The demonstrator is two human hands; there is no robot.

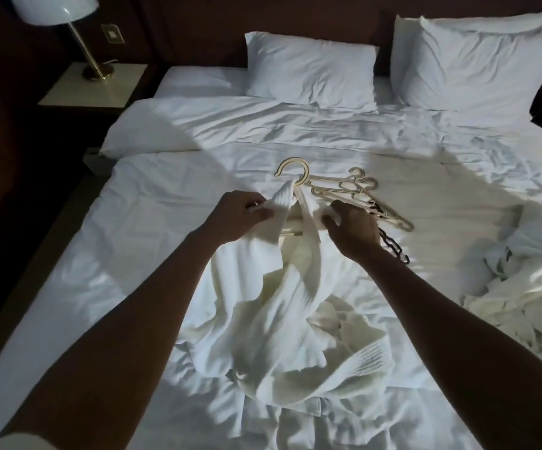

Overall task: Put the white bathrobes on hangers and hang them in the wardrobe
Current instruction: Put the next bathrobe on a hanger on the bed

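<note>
1. Your left hand (pixel 235 216) and right hand (pixel 350 228) each pinch the white bathrobe (pixel 282 306) at its collar.
2. The hanger (pixel 292 170) seems threaded inside; only its hook shows.
3. Spare hangers (pixel 354 193) lie just beyond, on the bed (pixel 152 196).

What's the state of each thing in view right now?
left hand: grips the robe's collar
right hand: grips the robe's other collar edge
bathrobe: partly on a hanger, rest crumpled on the bed
hanger in robe: hook sticks out above the collar
spare hangers: loose pile on the bed
second bathrobe: crumpled, no hanger
lamp: upright on nightstand; on or off unclear
</note>
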